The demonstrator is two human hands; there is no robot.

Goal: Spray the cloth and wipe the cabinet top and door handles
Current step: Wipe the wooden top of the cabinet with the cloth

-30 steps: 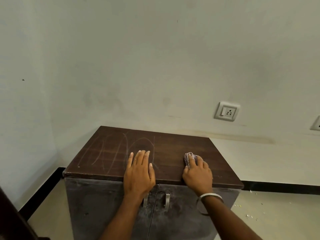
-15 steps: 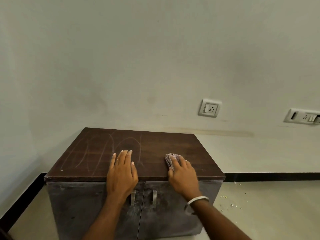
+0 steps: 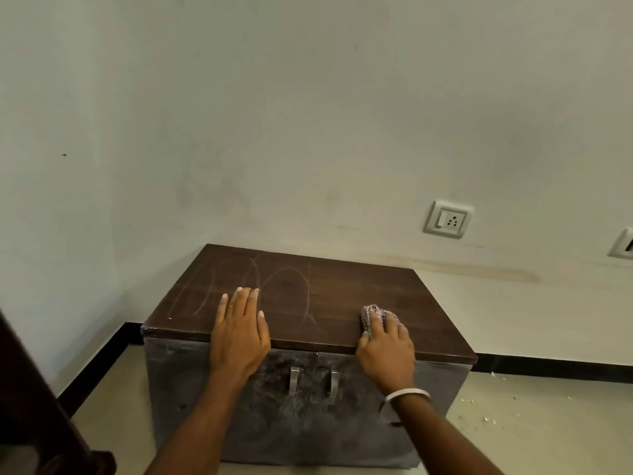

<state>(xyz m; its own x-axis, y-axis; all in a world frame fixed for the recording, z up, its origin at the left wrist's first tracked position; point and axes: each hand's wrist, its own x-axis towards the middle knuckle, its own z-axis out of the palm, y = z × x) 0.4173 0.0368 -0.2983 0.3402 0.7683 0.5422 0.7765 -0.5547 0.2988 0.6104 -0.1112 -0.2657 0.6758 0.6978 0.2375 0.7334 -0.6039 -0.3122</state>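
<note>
A low cabinet stands against the wall, its dark brown top streaked with pale dusty marks on the left half. My left hand lies flat, fingers together, on the top near the front edge. My right hand presses a small bunched purplish cloth onto the top, right of centre near the front edge. Below, two metal door handles hang side by side on the dusty grey doors. No spray bottle is in view.
A white wall socket sits on the wall behind and to the right, another plate at the right edge. Crumbs litter the floor on the right. A dark wooden piece is at lower left.
My right hand with the cloth has slid slightly along the top's front right area. The left hand stays flat in place. The view has swung between frames.
</note>
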